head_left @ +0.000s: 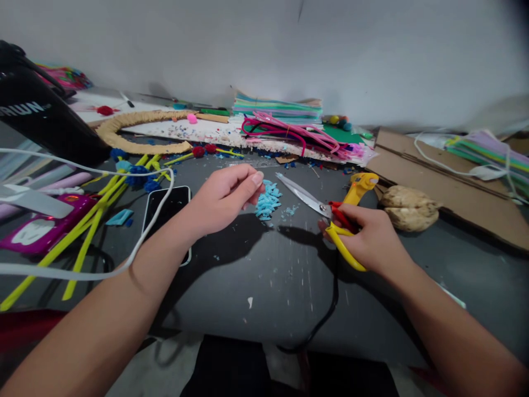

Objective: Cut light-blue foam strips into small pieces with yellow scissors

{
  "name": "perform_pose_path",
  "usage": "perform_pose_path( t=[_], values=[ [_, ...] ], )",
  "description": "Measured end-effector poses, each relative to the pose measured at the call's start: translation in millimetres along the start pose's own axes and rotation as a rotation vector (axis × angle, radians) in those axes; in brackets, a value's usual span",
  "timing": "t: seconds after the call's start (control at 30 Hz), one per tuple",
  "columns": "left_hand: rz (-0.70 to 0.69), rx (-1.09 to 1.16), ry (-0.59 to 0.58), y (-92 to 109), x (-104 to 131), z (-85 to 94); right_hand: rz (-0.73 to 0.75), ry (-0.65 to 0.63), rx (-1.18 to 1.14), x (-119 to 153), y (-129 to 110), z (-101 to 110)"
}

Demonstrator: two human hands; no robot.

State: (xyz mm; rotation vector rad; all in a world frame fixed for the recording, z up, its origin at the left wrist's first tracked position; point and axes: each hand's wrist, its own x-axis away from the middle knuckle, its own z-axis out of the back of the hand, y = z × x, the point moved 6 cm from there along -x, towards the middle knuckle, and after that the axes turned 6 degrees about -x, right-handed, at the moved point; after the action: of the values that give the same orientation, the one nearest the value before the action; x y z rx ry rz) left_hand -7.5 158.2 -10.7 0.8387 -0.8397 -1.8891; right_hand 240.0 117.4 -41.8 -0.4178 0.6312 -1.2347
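My right hand (359,234) grips a pair of scissors (308,199) by its red and yellow handles, blades pointing to the upper left and nearly closed. Left of the blade tips, my left hand (229,196) is closed with thumb and fingers pinched together; whatever it may hold is hidden. Just beyond its fingertips lies a small heap of light blue snippets (268,201) on the grey table (264,298). A few finer blue crumbs are scattered between the heap and the scissors.
Behind my right hand stands a yellow glue gun (359,188), near a brown lumpy object (409,208) and cardboard (450,187). At left are a phone (165,204), yellow-green stems (95,220), a white cable (136,253) and a black bottle (45,110). Foam strips (276,107) lie along the back.
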Motion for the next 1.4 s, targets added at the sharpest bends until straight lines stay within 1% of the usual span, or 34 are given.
perform_pose_path(
  t=[0.23, 0.63, 0.9, 1.4],
  values=[
    [-0.005, -0.006, 0.003, -0.5, 0.2, -0.4, 0.023, -0.02, 0.031, 1.1, 1.9, -4.1],
    [-0.005, -0.004, -0.01, 0.9, 0.2, -1.6, 0.058, -0.005, 0.094, 0.8, -1.8, -1.9],
    [-0.011, -0.038, 0.002, 0.4, -0.1, -1.0, 0.024, -0.04, 0.034, 0.6, -1.7, -3.4],
    [0.006, -0.029, -0.006, -0.8, 0.1, -1.5, 0.019, -0.05, 0.05, 0.6, -1.7, -4.1]
  ],
)
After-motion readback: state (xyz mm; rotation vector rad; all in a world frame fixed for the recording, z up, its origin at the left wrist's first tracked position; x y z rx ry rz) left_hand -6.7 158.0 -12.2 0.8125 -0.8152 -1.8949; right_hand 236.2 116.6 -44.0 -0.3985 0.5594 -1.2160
